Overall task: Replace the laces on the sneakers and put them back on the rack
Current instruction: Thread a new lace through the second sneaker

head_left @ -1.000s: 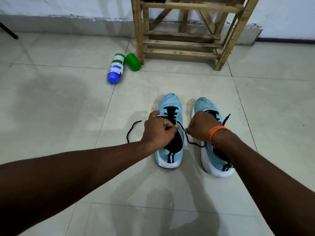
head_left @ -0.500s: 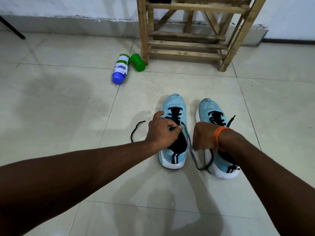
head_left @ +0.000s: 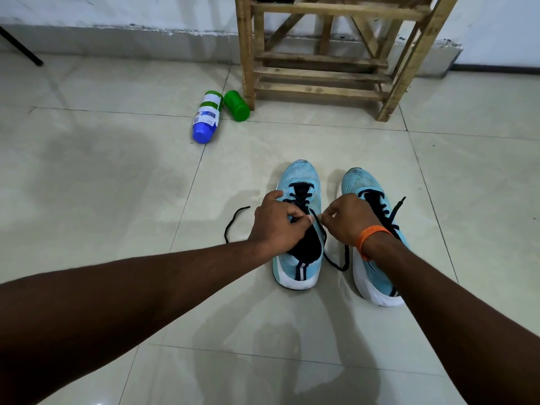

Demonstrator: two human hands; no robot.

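Two light blue sneakers stand side by side on the tiled floor, toes away from me. The left sneaker (head_left: 299,176) has a black lace (head_left: 336,263) partly threaded; one end trails on the floor to the left, another loops between the shoes. My left hand (head_left: 274,223) grips the left sneaker's upper edge by the eyelets. My right hand (head_left: 347,220), with an orange band at the wrist, pinches the lace close to the left hand's fingertips. The right sneaker (head_left: 358,181) is laced in black and partly hidden by my right arm.
A wooden shoe rack (head_left: 321,68) stands against the wall beyond the sneakers. A bottle with a blue cap (head_left: 206,118) and a green container (head_left: 236,106) lie on the floor by its left leg. A dark rod (head_left: 20,46) leans at the far left.
My right hand has risen from beside the shoe's heel to the eyelets, meeting the left hand's fingertips and drawing the lace up. The left hand has stayed on the left sneaker.
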